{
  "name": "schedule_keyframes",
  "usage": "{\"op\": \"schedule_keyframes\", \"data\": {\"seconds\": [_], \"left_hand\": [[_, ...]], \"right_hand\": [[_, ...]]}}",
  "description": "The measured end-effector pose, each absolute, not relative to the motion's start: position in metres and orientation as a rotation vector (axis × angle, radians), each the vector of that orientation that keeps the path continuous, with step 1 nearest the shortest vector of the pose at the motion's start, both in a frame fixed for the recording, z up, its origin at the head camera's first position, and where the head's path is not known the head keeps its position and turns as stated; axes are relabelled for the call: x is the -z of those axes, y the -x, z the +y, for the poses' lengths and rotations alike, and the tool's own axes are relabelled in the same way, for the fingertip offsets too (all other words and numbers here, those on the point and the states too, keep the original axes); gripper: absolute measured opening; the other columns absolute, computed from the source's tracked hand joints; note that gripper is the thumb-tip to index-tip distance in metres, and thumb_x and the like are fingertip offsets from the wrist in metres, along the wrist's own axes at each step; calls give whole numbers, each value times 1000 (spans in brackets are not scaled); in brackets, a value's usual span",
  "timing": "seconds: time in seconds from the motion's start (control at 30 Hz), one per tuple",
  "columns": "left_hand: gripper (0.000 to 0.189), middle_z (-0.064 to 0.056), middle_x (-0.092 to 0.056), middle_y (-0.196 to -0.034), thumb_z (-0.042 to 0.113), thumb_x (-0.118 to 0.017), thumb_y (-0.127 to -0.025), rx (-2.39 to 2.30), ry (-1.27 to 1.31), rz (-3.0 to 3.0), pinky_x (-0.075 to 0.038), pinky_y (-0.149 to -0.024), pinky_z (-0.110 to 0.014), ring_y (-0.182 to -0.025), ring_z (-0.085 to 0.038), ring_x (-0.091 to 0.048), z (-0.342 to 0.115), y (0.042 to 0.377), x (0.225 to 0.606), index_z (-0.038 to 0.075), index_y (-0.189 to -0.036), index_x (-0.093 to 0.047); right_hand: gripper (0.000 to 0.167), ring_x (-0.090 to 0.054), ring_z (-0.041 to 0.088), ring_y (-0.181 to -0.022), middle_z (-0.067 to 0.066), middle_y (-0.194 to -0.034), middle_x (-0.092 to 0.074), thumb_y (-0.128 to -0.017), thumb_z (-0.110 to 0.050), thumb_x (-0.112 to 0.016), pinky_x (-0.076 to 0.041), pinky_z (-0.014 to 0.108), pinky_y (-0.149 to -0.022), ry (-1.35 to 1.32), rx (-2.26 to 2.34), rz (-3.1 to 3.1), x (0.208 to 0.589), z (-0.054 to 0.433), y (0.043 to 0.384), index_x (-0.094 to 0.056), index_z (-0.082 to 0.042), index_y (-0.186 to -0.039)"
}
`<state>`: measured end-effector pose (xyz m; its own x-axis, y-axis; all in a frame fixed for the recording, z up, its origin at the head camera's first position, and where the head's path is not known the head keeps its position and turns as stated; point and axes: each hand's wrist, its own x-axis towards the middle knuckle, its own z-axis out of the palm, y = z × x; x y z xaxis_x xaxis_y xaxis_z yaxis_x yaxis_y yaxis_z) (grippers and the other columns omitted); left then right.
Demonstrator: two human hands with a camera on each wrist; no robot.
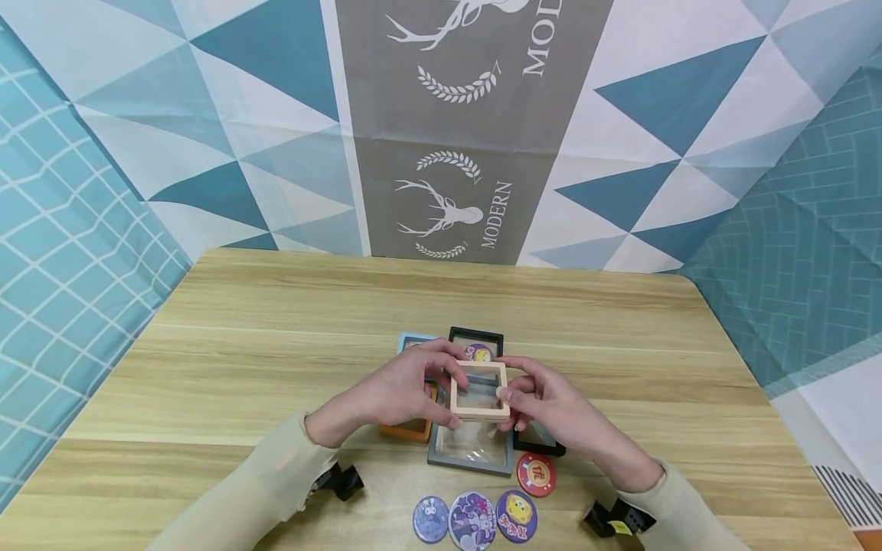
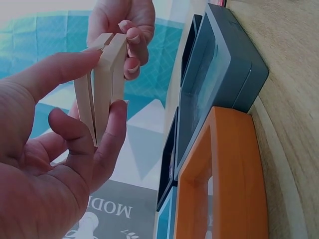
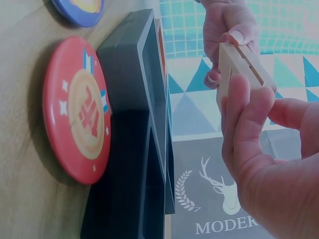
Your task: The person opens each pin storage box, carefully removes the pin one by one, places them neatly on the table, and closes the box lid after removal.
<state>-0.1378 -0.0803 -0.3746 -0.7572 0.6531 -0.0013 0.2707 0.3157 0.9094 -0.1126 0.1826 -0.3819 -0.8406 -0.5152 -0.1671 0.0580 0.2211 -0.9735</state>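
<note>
Both hands hold a small square, pale wood-coloured display frame (image 1: 480, 414) with a clear window above a cluster of other frames. My left hand (image 1: 416, 386) grips its left side, thumb at the near edge and fingers at the far part. With thumb and fingers, my right hand (image 1: 554, 402) pinches the right side. The left wrist view shows the pale frame (image 2: 103, 74) edge-on, its two halves slightly apart with a gap between them. Below the hands lies a larger grey frame (image 1: 471, 464) with clear film, partly hidden by the pale one.
Around the grey frame lie an orange frame (image 1: 405, 433), a light blue frame (image 1: 416, 336) and two black frames (image 1: 477, 334), the farther holding a round badge. Nearer lie a red badge (image 1: 536, 474) and purple and blue badges (image 1: 472, 522). A patterned cloth (image 1: 441, 138) stands behind the wooden table (image 1: 276, 306).
</note>
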Motion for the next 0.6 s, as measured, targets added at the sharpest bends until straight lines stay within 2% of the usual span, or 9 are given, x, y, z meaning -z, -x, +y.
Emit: {"op": "schedule_keyframes", "data": {"seconds": [0.2,0.3,0.43,0.6], "left_hand": [[33,-5,-48,-137,7,-89,-72,-1446,-798,2189,-51,-87,-50,-90,-17,-64,-79,137,377,9,-99,-70],[35,-9,-47,-141,4,-87,-74,-1449,-796,2197,-54,-82,-43,-91,-18,-64,-79,137,377,7,-103,-67],[44,-10,-48,-141,2,-86,-75,-1461,-772,2214,-56,-74,-34,-100,-21,-64,-79,137,378,9,-111,-62],[51,-7,-53,-133,10,-85,-79,-1481,-724,2242,-56,-74,-35,-111,-27,-60,-80,138,378,15,-123,-58]], "right_hand": [[56,-68,24,-76,18,-99,-64,-102,-15,-58,-55,27,-64,405,1659,2054,380,182,112,-33,3,-150],[56,-69,24,-78,17,-99,-65,-102,-14,-57,-55,28,-66,399,1658,2064,380,182,112,-32,3,-150],[55,-69,25,-81,18,-101,-65,-103,-14,-56,-57,30,-71,390,1661,2067,380,185,115,-32,1,-150],[56,-69,28,-85,24,-108,-62,-103,-12,-55,-58,33,-75,375,1655,2127,378,197,124,-30,2,-151]]}}
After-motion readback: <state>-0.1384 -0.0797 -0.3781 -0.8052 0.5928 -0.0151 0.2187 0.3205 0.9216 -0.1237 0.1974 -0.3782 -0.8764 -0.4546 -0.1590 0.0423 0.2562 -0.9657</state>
